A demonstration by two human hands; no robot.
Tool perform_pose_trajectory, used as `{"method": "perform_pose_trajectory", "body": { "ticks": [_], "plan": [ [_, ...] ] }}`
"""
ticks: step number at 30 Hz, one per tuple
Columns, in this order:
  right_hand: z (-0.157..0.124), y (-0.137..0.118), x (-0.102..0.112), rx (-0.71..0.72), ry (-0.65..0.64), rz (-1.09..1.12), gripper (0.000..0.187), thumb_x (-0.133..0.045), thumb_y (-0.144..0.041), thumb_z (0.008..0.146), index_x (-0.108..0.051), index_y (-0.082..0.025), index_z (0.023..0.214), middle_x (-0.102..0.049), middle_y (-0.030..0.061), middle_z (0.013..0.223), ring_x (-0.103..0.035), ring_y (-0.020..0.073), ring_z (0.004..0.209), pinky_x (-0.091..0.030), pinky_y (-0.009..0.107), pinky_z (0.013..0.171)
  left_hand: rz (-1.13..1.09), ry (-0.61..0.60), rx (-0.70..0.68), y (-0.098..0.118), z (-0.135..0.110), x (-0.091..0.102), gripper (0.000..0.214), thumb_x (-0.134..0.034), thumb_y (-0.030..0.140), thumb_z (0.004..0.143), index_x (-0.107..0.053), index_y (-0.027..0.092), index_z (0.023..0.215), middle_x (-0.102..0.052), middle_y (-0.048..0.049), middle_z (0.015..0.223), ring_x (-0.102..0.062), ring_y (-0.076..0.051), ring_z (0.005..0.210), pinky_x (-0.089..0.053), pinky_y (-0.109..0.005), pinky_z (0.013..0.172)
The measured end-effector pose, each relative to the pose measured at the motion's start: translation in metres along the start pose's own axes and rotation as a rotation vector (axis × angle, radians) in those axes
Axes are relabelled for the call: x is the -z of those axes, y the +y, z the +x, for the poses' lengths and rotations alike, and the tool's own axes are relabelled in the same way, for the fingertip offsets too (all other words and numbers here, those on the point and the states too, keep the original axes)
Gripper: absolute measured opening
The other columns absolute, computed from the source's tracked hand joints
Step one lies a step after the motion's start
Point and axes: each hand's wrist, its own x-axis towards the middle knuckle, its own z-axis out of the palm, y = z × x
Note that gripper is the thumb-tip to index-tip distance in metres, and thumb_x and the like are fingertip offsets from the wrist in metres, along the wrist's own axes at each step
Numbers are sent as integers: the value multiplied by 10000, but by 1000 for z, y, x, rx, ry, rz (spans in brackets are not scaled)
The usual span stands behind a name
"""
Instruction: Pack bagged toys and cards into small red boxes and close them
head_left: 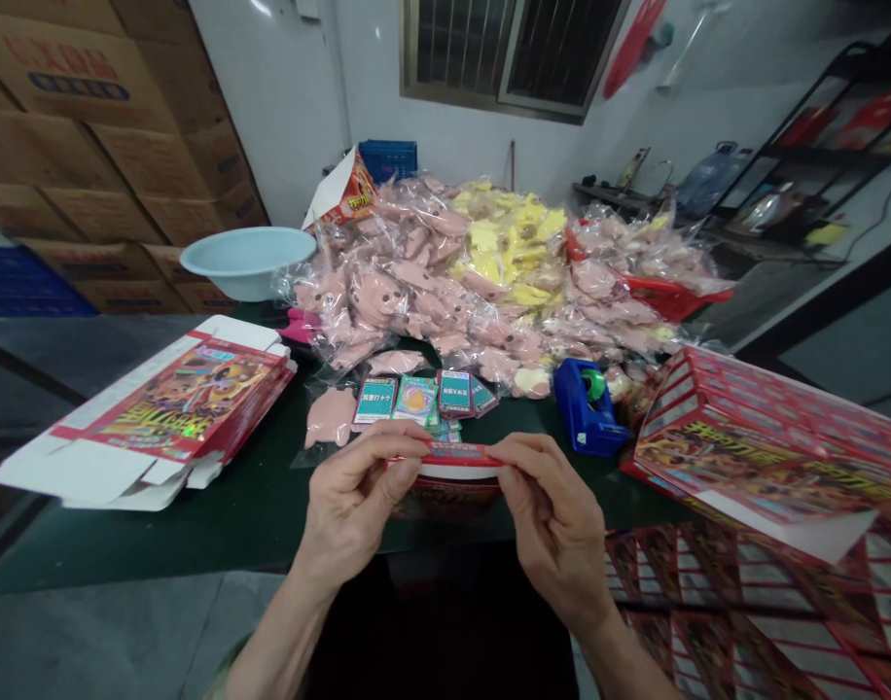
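Head view: the green surface (219,530) carries a stack of red flattened cartons (187,394) well to the left of the fingers. Its layers are out of line; a bump from the left forearm could make them slide. A bagged pink piece (331,418) lies just beyond the left hand (350,515), whose fingers and thumb pinch the left end of a red carton (460,454). The carton is held between both hands, near edge of the surface, with its narrow red-and-white edge uppermost. Printed cards (416,399) lie loosely just beyond the fingers; pushing the hands forward could scatter them. The right hand (558,525) pinches the carton's right end. Uneven pressure between the two pinches could crease the board; loss of either grip could let it tilt. To the right of the right fingers stands a blue tape dispenser (591,413); a wide outward elbow or wrist movement could strike it. Farther right rests a large printed box (773,437).
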Motion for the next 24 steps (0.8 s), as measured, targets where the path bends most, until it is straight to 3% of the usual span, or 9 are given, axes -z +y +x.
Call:
{"method": "perform_pose_trajectory", "body": {
  "ticks": [4, 11, 15, 19, 22, 24],
  "plan": [
    [-7, -1, -6, 77, 103, -84, 338, -491, -7, 824, -592, -215, 1071, -552, 59, 1009, -580, 128, 887, -498, 243, 732, -136, -12, 42, -11, -2, 2, 176, -585, 114, 821, -689, 234, 898, -641, -40, 1011, -604, -154, 922, -509, -237, 734],
    [-20, 18, -12, 239, 123, -140, 445, -501, -45, 829, -538, -252, 1222, -527, 97, 1134, -559, 185, 996, -523, 325, 771, -94, 14, -122, -17, -5, -1, 86, -629, 188, 803, -687, 200, 865, -651, -74, 985, -625, -201, 916, -528, -317, 731],
    [-27, 24, -18, 237, 153, -159, 493, -484, -25, 838, -510, -282, 1258, -501, 98, 1199, -553, 189, 1052, -528, 328, 791, -74, 26, -220, -22, -5, -9, 284, -754, 128, 668, -624, 208, 907, -646, -55, 1003, -633, -185, 889, -539, -289, 690],
    [-26, 22, -18, 228, 113, -151, 476, -464, -51, 849, -490, -282, 1265, -493, 99, 1224, -541, 202, 1093, -514, 358, 839, 131, 78, -280, -25, -3, -13, 366, -745, 72, 655, -595, 196, 966, -653, -30, 957, -630, -151, 888, -531, -260, 761],
    [-22, 32, -3, 117, 103, -177, 459, -483, -169, 862, -421, -244, 1310, -488, 123, 1229, -591, 198, 990, -532, 346, 769, 290, 180, -280, -23, -4, -15, 382, -751, 79, 647, -597, 179, 982, -656, -15, 898, -631, -141, 847, -521, -245, 769],
    [-17, 50, 19, -93, 252, -278, 422, -481, -255, 866, -439, -194, 1281, -548, 115, 1102, -617, 164, 803, -529, 307, 665, 399, 285, -273, -19, -8, -19, 425, -769, 88, 625, -600, 168, 1007, -656, -17, 891, -627, -139, 810, -515, -240, 746]
  ]
}}
